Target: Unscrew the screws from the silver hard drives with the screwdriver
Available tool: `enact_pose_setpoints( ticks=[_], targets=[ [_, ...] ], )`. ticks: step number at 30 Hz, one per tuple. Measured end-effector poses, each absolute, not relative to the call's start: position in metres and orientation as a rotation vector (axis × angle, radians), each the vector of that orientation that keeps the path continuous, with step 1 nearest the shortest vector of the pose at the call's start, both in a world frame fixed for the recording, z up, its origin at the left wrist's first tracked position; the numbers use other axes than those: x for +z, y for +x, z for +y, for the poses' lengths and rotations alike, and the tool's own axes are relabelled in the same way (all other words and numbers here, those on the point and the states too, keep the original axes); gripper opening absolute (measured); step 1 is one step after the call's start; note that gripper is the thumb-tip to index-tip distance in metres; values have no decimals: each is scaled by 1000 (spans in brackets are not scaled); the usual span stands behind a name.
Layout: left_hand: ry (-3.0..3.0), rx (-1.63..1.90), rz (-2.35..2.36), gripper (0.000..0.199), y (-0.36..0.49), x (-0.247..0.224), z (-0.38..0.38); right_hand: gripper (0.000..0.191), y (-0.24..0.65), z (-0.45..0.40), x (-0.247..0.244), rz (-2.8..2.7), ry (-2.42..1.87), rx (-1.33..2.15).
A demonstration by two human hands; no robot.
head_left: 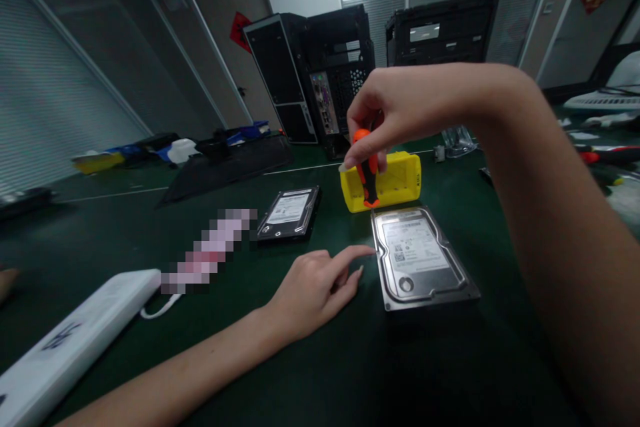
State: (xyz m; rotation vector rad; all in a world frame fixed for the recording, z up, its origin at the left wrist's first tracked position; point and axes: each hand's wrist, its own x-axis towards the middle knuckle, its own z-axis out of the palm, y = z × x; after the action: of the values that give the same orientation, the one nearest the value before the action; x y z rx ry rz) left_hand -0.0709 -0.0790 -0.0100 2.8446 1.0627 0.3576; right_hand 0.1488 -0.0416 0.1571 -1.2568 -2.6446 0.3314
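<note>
A silver hard drive (417,257) lies label up on the dark green table. My right hand (373,120) is closed round the handle of an orange and black screwdriver (369,177), held upright with its tip at the drive's far left corner. The index finger of my left hand (320,287) is stretched out and touches the drive's left edge; its other fingers are curled loosely, with nothing seen in them. Just behind the drive stands a yellow bin (405,180). A second hard drive (289,213) lies farther left, label up.
Computer cases (273,73) stand at the back, another (440,33) right of them. A white box (75,340) lies at the left, near a blurred-out pink item (215,247). A black mat (225,170) is at back left. Red-handled tools (613,155) lie at the right.
</note>
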Motion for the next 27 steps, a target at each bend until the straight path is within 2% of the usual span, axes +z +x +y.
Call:
enact_pose_setpoints(
  ticks=[12,20,27],
  targets=[
    [2833,341,1065,35,-71,-9,-79,43,150,-42,154,-2633,-1277,385],
    [2845,330,1075,34,-70,-10,-79,38,147,-37,146,-2638,-1041,379],
    [2813,354,1082,34,-69,-8,-79,46,145,-39,146,-2620,-1184,426]
  ],
)
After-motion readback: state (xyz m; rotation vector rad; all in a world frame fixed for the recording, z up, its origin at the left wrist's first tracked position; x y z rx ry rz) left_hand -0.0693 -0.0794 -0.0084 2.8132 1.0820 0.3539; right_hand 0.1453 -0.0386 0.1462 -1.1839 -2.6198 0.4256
